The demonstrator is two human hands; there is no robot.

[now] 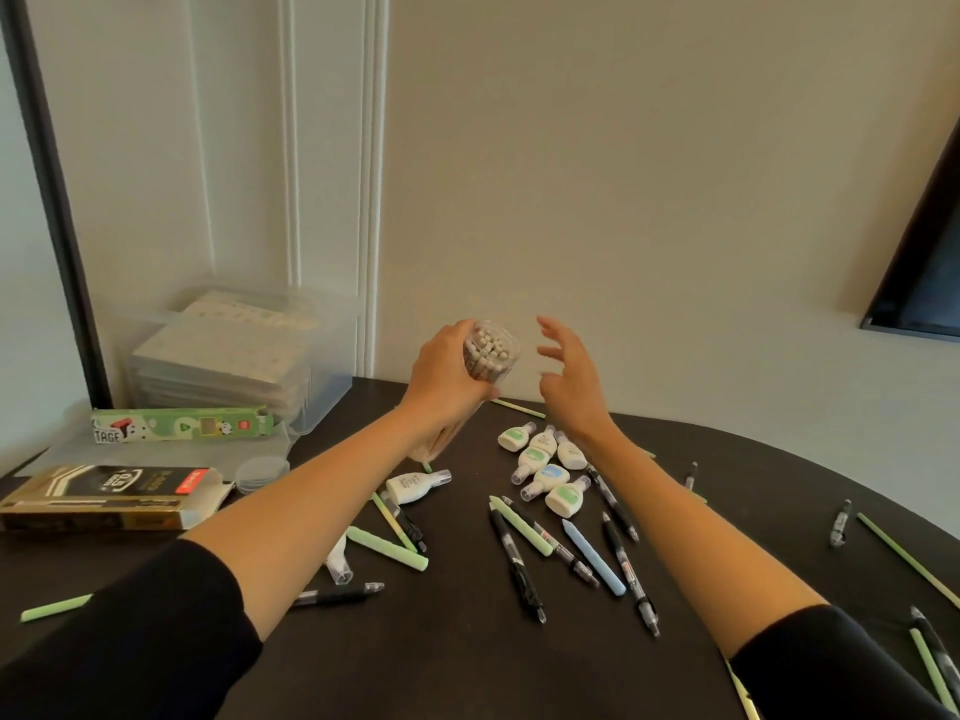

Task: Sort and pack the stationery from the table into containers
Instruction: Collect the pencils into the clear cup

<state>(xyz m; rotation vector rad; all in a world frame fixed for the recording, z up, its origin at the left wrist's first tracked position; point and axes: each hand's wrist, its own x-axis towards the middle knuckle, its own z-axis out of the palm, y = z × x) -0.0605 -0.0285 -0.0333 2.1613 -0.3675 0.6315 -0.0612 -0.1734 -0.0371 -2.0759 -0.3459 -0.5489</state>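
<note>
I've got the left hand [441, 374] up above the dark counter [467, 667], fingers [457, 330] curled round a clear tube of pencils [491, 356], right hand [569, 381] just beside it, fingers spread, holding nothing, correction bottles [545, 470] on the counter below

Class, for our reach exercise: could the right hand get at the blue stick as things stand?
Probably yes: the right hand is open and empty, and nothing lies over the blue stick.

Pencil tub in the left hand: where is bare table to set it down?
Bare table near you, between left forearm and right forearm; also from the right forearm out to the lone pen. Crowded: the middle, with correction-fluid bottles, black pens and green sticks.
</note>
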